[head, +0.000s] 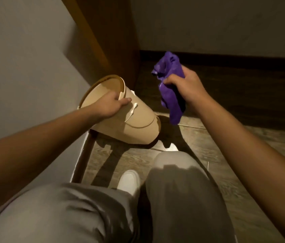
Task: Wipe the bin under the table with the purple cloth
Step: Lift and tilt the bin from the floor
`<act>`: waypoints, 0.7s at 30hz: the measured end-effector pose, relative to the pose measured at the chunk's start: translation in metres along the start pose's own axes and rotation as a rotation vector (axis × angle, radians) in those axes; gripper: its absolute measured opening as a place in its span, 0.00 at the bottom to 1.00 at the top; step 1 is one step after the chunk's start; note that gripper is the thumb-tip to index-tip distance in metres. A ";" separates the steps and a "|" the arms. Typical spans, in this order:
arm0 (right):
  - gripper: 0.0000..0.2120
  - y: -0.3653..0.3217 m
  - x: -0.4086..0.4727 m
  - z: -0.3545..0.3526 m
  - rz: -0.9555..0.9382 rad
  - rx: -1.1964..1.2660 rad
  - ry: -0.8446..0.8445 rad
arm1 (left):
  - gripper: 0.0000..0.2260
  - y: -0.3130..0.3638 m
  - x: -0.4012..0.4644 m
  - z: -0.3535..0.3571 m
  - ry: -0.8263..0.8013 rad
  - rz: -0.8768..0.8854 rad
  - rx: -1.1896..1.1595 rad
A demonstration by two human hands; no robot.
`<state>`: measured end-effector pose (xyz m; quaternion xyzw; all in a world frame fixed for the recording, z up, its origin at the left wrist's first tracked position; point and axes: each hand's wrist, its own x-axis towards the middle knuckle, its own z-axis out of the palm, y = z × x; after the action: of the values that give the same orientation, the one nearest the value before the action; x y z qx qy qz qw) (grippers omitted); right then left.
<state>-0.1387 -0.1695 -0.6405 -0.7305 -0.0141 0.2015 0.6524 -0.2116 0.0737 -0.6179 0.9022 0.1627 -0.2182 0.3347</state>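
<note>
Two hands work: left hand (111, 105) grips the light, stiff bin (134, 123) by its rim; right hand (184, 85) squeezes the soft purple cloth (170, 97).

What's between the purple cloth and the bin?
Nothing. In the head view, only bare wooden floor shows between the purple cloth and the bin.

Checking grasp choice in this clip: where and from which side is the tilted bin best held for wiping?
At the rim, from the open top, as the left hand does: fingers hooked inside, thumb on the outer wall. The bin is tilted with its mouth up and left, so the rim is its only graspable edge; the smooth tapered wall stays clear for the purple cloth in the right hand.
</note>
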 end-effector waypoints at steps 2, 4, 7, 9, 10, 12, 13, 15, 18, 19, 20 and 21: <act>0.18 -0.018 -0.001 0.004 -0.070 -0.010 0.039 | 0.22 0.006 0.001 -0.002 0.000 -0.040 -0.015; 0.23 -0.026 0.001 0.005 -0.101 -0.025 0.100 | 0.22 0.013 0.001 0.003 0.028 -0.029 -0.030; 0.22 -0.014 0.003 0.010 -0.080 -0.082 0.117 | 0.21 0.021 0.001 0.015 0.045 0.006 -0.078; 0.23 0.008 -0.003 0.018 -0.056 -0.134 0.105 | 0.21 0.021 -0.003 0.026 0.053 0.025 -0.145; 0.23 0.018 -0.007 0.023 -0.070 -0.149 0.115 | 0.22 0.022 -0.002 0.029 0.057 0.050 -0.155; 0.24 0.031 -0.011 0.034 -0.118 -0.182 0.133 | 0.23 0.024 0.001 0.027 0.061 0.085 -0.168; 0.26 0.034 -0.008 0.040 -0.149 -0.196 0.139 | 0.25 0.025 0.003 0.026 0.067 0.108 -0.171; 0.28 0.037 -0.001 0.054 -0.202 -0.241 0.167 | 0.27 0.025 0.009 0.028 0.136 0.160 -0.142; 0.28 0.047 0.006 0.072 -0.298 -0.374 0.262 | 0.29 0.028 0.017 0.036 0.291 0.242 -0.112; 0.27 0.053 0.006 0.080 -0.321 -0.416 0.286 | 0.29 0.030 0.020 0.036 0.291 0.269 -0.110; 0.27 0.062 0.006 0.088 -0.335 -0.438 0.307 | 0.29 0.032 0.024 0.036 0.282 0.287 -0.109; 0.26 0.073 0.004 0.096 -0.346 -0.443 0.331 | 0.29 0.032 0.027 0.034 0.274 0.290 -0.107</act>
<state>-0.1823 -0.0883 -0.7177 -0.8643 -0.0753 -0.0417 0.4955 -0.1838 0.0319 -0.6376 0.9184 0.0865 -0.0340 0.3845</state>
